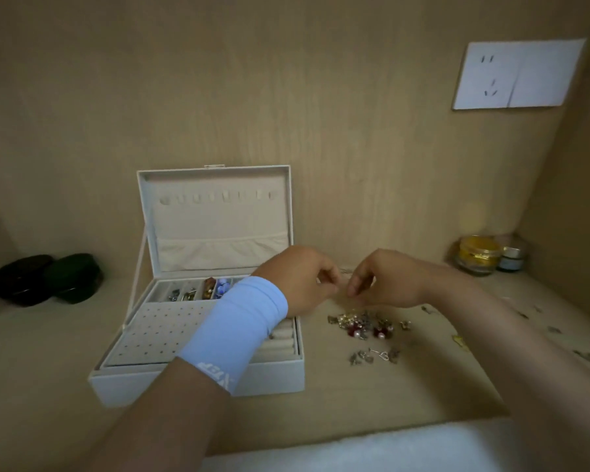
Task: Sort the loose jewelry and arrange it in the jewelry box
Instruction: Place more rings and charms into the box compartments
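Your left hand (300,282) and right hand (384,281) both pinch one tiny piece (345,271) (type unclear) | held just right of jewelry box (273,378), above loose pile (365,325) | left hand nearer box

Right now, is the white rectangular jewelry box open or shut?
Open. The white jewelry box has its lid raised upright, and its perforated tray is exposed.

Dim, warm light fills the wooden alcove, brightest on the back wall at upper centre and falling into shadow along the left and lower edges. Wide-angle distortion skews the wall socket (516,74) at upper right. Focus is soft throughout: the jewelry pile (365,327) and the jars (479,255) at right are blurred.
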{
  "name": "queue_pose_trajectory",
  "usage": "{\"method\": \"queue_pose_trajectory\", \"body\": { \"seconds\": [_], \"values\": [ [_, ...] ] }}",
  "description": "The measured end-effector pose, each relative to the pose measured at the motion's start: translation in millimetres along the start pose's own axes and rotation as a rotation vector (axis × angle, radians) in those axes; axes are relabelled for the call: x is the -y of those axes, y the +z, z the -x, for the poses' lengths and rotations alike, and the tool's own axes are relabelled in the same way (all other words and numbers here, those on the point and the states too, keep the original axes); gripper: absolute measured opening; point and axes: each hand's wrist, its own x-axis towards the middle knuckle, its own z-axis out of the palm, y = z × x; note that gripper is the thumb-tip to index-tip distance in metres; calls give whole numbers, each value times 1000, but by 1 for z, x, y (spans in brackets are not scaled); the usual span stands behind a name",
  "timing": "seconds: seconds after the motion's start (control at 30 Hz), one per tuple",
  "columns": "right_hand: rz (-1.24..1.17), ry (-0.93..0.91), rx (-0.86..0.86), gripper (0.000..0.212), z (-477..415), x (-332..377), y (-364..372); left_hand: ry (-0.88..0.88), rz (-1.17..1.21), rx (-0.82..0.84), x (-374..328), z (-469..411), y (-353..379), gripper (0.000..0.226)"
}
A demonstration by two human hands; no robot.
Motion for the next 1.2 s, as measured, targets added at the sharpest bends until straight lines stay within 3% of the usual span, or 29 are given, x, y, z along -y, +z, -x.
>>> {"method": "queue_pose_trajectory", "body": {
  "seconds": [0.13,0.37,0.8,0.93,1.07,1.2],
  "values": [
    [-12,1,46,16,-2,-19,7,-93,-151,208,-8,-26,18,20],
    [2,24,187,14,-2,-33,0,-160,-213,310,-5,-45,38,15],
    [-90,76,251,7,4,-44,-18,-144,51,231,3,-32,21,15],
    [-97,77,174,5,-1,-45,-13,-182,265,198,5,-32,20,17],
    [-102,64,219,8,-1,-43,-5,-193,373,144,9,-35,23,25],
    [-86,27,17,7,-10,-34,6,-154,336,181,8,-36,22,25]
  ]
}}
